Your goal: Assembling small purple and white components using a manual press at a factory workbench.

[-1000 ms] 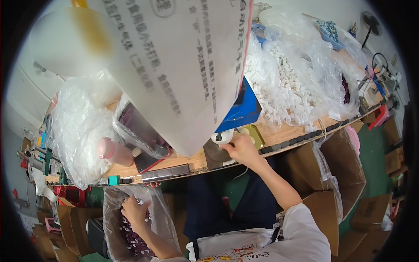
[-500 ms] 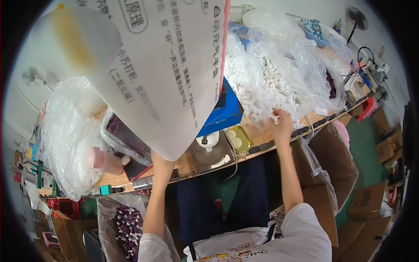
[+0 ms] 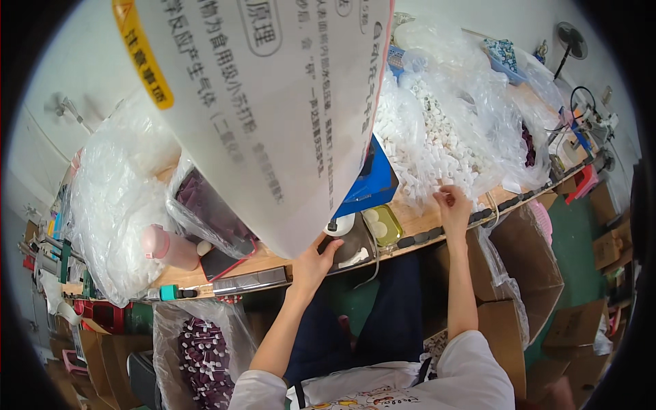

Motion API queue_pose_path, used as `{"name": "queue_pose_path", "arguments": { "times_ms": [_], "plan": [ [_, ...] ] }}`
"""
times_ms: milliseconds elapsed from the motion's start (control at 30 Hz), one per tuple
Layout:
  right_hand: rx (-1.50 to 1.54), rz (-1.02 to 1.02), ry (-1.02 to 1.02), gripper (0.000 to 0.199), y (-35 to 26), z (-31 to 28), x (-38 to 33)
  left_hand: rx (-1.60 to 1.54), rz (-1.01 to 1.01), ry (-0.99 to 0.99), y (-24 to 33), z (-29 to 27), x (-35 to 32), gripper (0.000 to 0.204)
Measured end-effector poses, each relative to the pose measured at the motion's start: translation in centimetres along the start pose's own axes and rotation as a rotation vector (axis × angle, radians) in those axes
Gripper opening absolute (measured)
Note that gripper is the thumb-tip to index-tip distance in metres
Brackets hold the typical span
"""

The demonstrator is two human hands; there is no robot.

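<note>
My left hand [image 3: 313, 265] reaches beneath a hanging printed sheet [image 3: 263, 123], close to a white round part [image 3: 339, 224] below a blue box-shaped machine [image 3: 372, 181]. The sheet hides some of its fingers; thumb and finger curl in, and what lies between them cannot be made out. My right hand [image 3: 454, 206] is at the near edge of a heap of small white pieces [image 3: 437, 143] on clear plastic. Its thumb and fingertips are drawn together in a pinch; anything in them is too small to name.
A yellow-green tray [image 3: 393, 236] with round pale things stands between my hands. A pink bottle [image 3: 167, 247] and a clear bag of dark purple pieces [image 3: 212, 208] are at left. Below the bench sit a lined box of purple-and-white pieces [image 3: 205, 359] and a cardboard box [image 3: 529, 256].
My left hand has moved right, from behind the sheet's lower tip to the white round part. My right hand stays by the white heap. The view has shifted slightly, and the sheet appears farther right.
</note>
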State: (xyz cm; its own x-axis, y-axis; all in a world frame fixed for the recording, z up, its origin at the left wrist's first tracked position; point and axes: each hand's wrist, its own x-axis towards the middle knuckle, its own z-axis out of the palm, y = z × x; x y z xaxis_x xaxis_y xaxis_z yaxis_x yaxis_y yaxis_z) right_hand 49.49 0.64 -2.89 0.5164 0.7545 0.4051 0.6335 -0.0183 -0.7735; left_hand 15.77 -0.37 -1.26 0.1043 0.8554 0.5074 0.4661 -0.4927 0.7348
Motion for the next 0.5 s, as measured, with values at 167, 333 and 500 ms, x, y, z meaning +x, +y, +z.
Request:
{"name": "queue_pose_path", "arguments": {
  "times_ms": [167,333,500],
  "plan": [
    [0.073,-0.488,-0.419,0.018,-5.6,3.8,-6.1,0.007,-0.057,0.014,1.2,0.6,0.1,0.031],
    [0.095,-0.420,-0.485,0.016,-8.8,3.5,-6.1,0.093,0.034,-0.012,-0.1,0.3,0.1,0.032],
    [0.629,-0.213,-0.370,0.015,-13.3,5.9,-8.0,0.003,0.041,0.058,0.6,0.9,0.0,0.031]
  ]
}}
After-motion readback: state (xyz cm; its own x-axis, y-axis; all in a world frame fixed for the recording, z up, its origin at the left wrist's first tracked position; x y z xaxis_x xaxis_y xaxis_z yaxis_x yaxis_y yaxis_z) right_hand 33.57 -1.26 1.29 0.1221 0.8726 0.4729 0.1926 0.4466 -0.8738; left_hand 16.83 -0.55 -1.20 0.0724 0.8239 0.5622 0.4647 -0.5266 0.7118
